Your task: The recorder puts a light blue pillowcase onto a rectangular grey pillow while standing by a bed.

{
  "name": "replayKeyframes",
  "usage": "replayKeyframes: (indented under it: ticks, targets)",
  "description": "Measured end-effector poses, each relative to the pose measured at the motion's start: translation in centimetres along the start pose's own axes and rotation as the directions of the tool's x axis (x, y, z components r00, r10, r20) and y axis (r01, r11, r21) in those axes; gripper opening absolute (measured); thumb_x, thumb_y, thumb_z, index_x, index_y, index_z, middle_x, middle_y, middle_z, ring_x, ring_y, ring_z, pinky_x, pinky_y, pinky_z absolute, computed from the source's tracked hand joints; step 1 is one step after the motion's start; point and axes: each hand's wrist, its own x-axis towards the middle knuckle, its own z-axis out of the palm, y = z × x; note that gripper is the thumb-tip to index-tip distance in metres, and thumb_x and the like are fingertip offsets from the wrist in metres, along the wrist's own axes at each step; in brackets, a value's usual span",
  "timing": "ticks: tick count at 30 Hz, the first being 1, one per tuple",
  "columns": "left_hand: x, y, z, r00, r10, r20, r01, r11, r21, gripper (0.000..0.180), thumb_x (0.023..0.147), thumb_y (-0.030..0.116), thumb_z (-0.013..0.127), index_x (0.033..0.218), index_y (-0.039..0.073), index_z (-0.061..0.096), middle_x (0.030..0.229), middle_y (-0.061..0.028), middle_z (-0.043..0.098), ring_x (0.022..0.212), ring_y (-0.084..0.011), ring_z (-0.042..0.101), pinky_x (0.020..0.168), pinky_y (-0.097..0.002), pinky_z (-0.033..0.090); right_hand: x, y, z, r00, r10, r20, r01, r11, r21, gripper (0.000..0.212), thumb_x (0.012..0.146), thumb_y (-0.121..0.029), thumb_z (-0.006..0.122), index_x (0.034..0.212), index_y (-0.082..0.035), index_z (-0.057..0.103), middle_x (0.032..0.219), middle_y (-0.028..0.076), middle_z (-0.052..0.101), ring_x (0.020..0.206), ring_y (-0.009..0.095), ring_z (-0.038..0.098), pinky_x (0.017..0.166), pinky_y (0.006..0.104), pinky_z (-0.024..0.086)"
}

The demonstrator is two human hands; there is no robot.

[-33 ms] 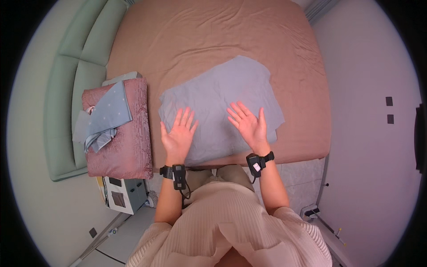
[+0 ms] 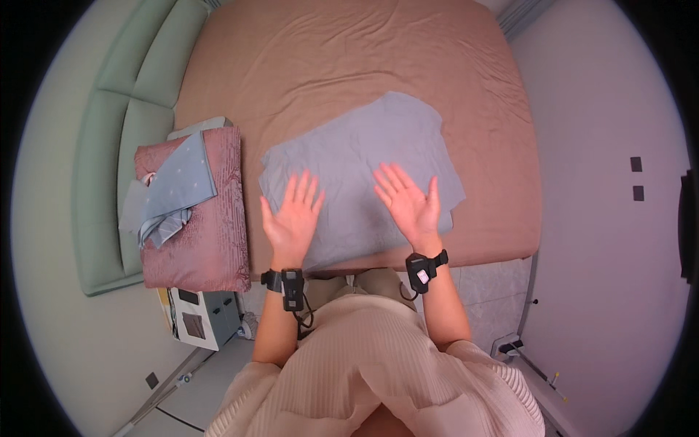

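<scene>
Splayed hands (image 2: 293, 224) (image 2: 415, 213) over grey cloth (image 2: 357, 149)

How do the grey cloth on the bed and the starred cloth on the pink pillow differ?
The grey cloth looks plain; the starred cloth is bluer with small pale marks. The grey cloth covers a much wider area than the starred cloth. The grey cloth lies on the bed, the starred cloth on the pink pillow. Neither is held.

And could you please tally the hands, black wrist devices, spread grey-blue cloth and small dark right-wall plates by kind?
Left hand and right hand: 2
Black wrist devices: 2
Spread grey-blue cloth: 1
Small dark right-wall plates: 2
Total: 7
</scene>
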Motion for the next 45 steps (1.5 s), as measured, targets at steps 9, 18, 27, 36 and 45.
replayKeyframes:
  ticks: [9,18,27,36,45]
  targets:
    - [0.0,1.0,-6.2,0.995,0.056,-0.078,-0.059,0.998,-0.035,0.094,0.09,0.07,0.025,0.149,-0.002,0.011,0.156,-0.0152,0.018,0.144,-0.0318,0.016,0.117,-0.0477,0.013,-3.1,6.2,-7.5,0.905,-0.13,-0.404,0.24,0.942,0.235,0.076,0.099,-0.054,0.017,0.148,0.004,0.01,0.155,0.018,0.017,0.144,0.034,0.017,0.117,0.0461,0.015]
    - [-6.7,7.4,-9.7,0.99,0.065,-0.121,-0.078,0.991,-0.105,0.094,0.09,0.07,0.025,0.149,-0.002,0.013,0.154,-0.0179,0.02,0.143,-0.0325,0.017,0.117,-0.0482,0.014,-5.7,10.6,-1.3,0.919,-0.071,-0.387,0.194,0.938,0.287,0.072,0.1,-0.051,0.018,0.148,0.003,0.011,0.155,0.018,0.018,0.143,0.033,0.019,0.116,0.0462,0.018]
    - [-3.5,9.2,-31.7,0.917,0.069,-0.393,-0.089,0.996,-0.031,0.101,0.084,0.076,0.032,0.15,0.002,0.013,0.156,-0.0161,0.017,0.145,-0.0302,0.012,0.117,-0.0466,0.01,1.0,21.0,-11.9,0.876,0.086,-0.474,0.0,0.984,0.178,0.066,0.101,-0.047,0.022,0.145,0.001,0.024,0.147,0.016,0.037,0.134,0.032,0.038,0.109,0.0445,0.03]
    - [10.7,3.3,-53.8,0.921,-0.051,-0.387,0.123,0.978,0.165,0.087,0.092,0.064,0.032,0.148,-0.001,0.017,0.154,-0.0163,0.024,0.143,-0.0279,0.018,0.115,-0.0446,0.016,20.8,41.3,-26.6,0.906,0.384,-0.175,-0.422,0.829,-0.367,0.055,0.102,-0.032,0.031,0.144,0.003,0.027,0.147,0.018,0.037,0.135,0.029,0.037,0.112,0.0385,0.029]
    - [12.3,0.4,-59.4,0.986,0.043,-0.16,0.127,0.422,0.897,0.045,0.095,0.033,0.046,0.129,0.003,0.048,0.128,-0.0114,0.055,0.119,-0.0195,0.05,0.101,-0.0305,0.037,28.7,51.5,-27.5,0.996,0.09,-0.026,-0.045,0.221,-0.974,0.053,0.088,-0.021,0.056,0.133,0.005,0.046,0.141,0.027,0.041,0.134,0.038,0.034,0.111,0.0384,0.027]
